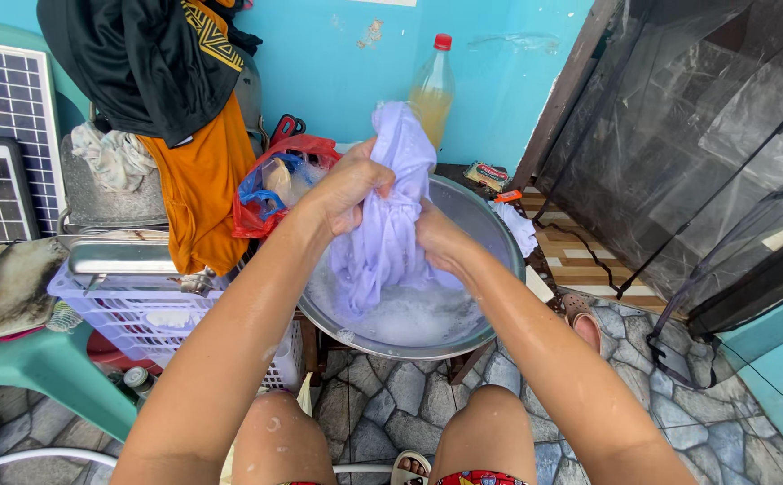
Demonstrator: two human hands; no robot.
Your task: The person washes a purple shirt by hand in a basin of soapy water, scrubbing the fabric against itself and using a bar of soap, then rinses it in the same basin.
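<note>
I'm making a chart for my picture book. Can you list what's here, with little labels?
Left hand: grips the wet white cloth near its top
Right hand: squeezes the cloth lower down
Basin: metal, holds soapy water under the cloth
Bottle: red cap, behind the basin
Basket: white plastic, left of the basin
Floor: stone-pattern tiles

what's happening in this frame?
A seated person is hand-washing a pale lilac garment over a metal basin of soapy water. The left hand and right hand both grip the bunched cloth, lifted above the suds, its lower end trailing into the foam. A white laundry basket stands to the left, and a red-capped bottle stands behind the basin.
</note>
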